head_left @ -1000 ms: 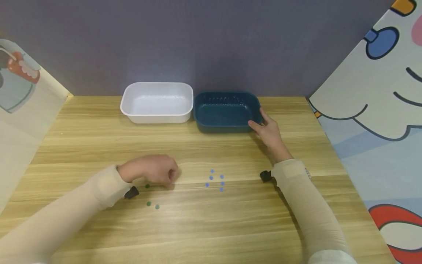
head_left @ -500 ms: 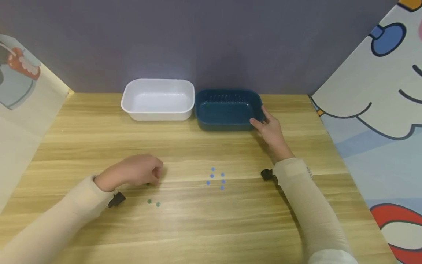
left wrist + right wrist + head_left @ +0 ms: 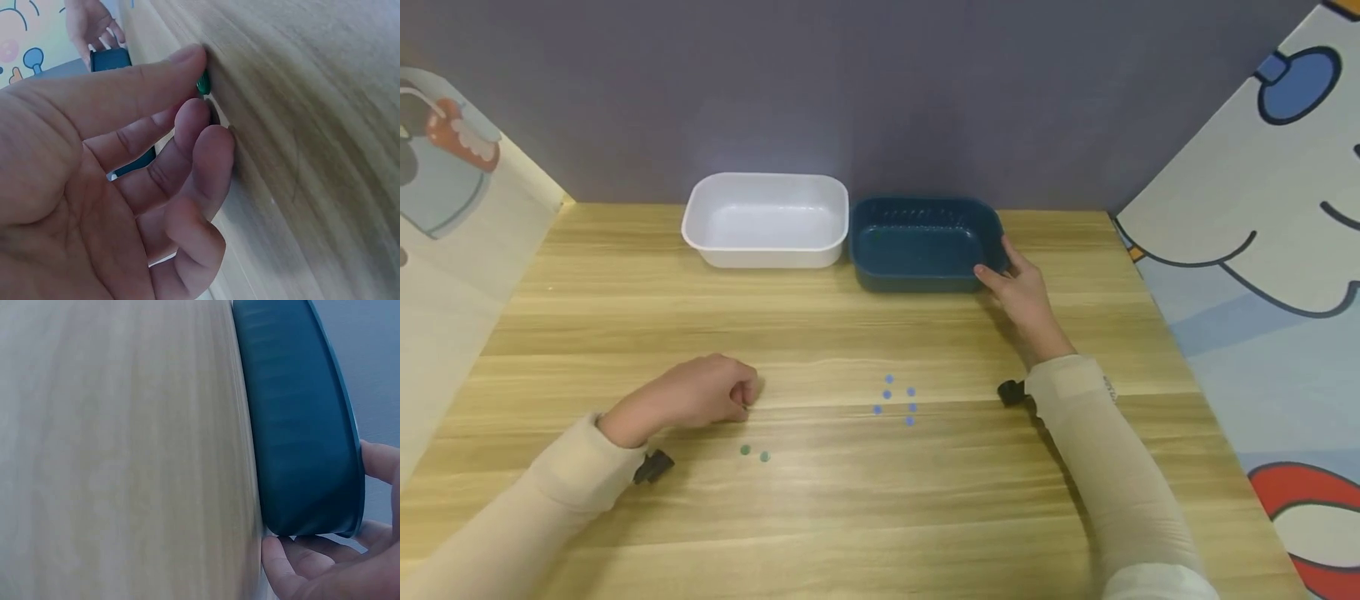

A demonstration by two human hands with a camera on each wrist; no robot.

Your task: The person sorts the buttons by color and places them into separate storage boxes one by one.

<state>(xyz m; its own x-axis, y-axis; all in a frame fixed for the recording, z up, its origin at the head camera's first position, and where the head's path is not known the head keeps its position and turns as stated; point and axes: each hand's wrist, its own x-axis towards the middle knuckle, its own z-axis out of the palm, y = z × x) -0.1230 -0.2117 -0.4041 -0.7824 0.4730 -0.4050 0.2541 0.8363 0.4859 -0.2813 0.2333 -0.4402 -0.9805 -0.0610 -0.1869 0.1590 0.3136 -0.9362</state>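
Near the left of the table, my left hand [image 3: 700, 390] is low over the wood with thumb and index fingertip pinching a small green disc [image 3: 204, 82]; the other fingers curl loosely. Two more green discs, one darker [image 3: 745, 450] and one paler [image 3: 765, 457], lie just in front of that hand. Toward the back, a dark blue rectangular tub [image 3: 917, 283] has its right front corner held by my right hand [image 3: 1026, 296]. The thumb rests on the rim and the fingers go round the outside wall [image 3: 300, 456].
Several small blue discs [image 3: 887, 394] lie mid-table. A white rectangular tub [image 3: 767, 258] stands left of the blue one, against the grey back wall [image 3: 925, 100]. Printed panels border the wooden table [image 3: 820, 517] on both sides.
My left hand has moved left and come down over the nearest green disc, which its fingertips now cover. My right hand stays on the blue tub. The head view has shifted slightly.
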